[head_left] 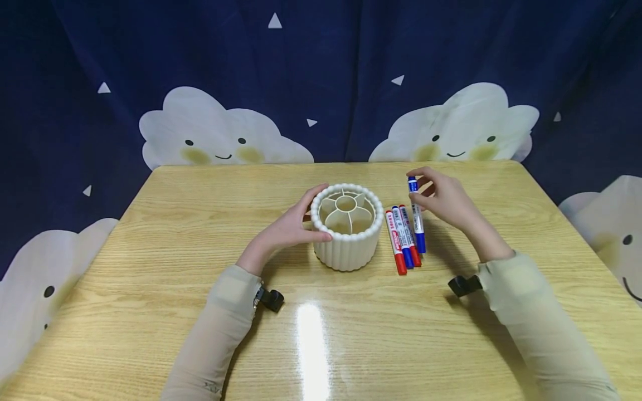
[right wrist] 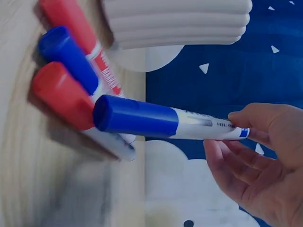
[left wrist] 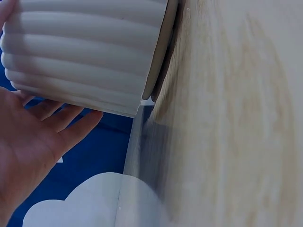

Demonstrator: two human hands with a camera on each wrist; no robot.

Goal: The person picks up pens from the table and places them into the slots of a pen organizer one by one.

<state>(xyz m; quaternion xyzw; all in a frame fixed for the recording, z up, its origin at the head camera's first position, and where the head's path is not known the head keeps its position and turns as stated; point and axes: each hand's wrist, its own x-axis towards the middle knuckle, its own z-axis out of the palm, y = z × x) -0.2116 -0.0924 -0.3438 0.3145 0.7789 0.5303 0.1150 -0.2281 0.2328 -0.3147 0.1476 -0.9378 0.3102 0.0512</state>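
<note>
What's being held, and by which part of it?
The right grip pinches a blue-capped marker near the end opposite its cap; the left grip holds the white holder by its side.

Wood-grain table, navy cloud-print curtain

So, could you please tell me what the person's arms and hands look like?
The left sleeve and right sleeve are both long and pale beige, ending near the wrists. A small dark mark, too small to make out, shows on the left one. Each wrist bears a small black device. The left hand and right hand wear no gloves.
</note>
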